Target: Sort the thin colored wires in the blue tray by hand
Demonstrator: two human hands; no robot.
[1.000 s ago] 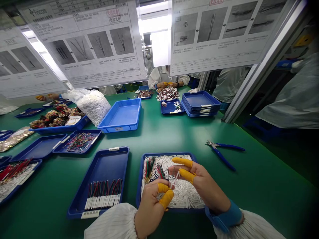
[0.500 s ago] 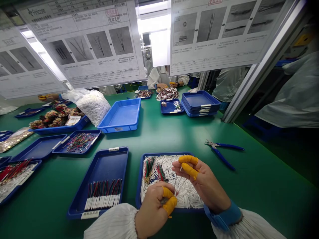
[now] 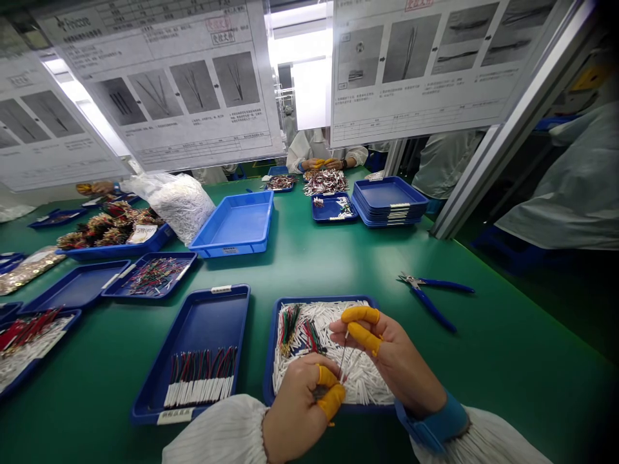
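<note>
Above a tray of white tubes, my left hand (image 3: 305,403) is closed in a pinch, its thumb and finger in yellow finger cots, on a thin dark wire (image 3: 343,358). My right hand (image 3: 389,345), also in yellow cots, pinches a small white tube at the upper end of that wire; only its tip shows. Loose white tubes (image 3: 365,380) fill the blue tray (image 3: 267,380) beneath. Two bundles of red, green and black wires (image 3: 290,325) lie on top of them. In the blue tray at left (image 3: 206,319), wires with white tubes on their ends (image 3: 200,390) lie in a row.
Blue-handled cutting pliers (image 3: 428,293) lie open at right. Farther back are a light blue bin (image 3: 236,222), a bag of white pieces (image 3: 181,203) and stacked blue trays (image 3: 389,200). A co-worker's hands (image 3: 322,164) are across the table. Instruction sheets (image 3: 193,129) hang overhead.
My right hand has shifted slightly left and down with the tube. The left hand has barely moved. Across the table, the co-worker's hands have come closer together.
</note>
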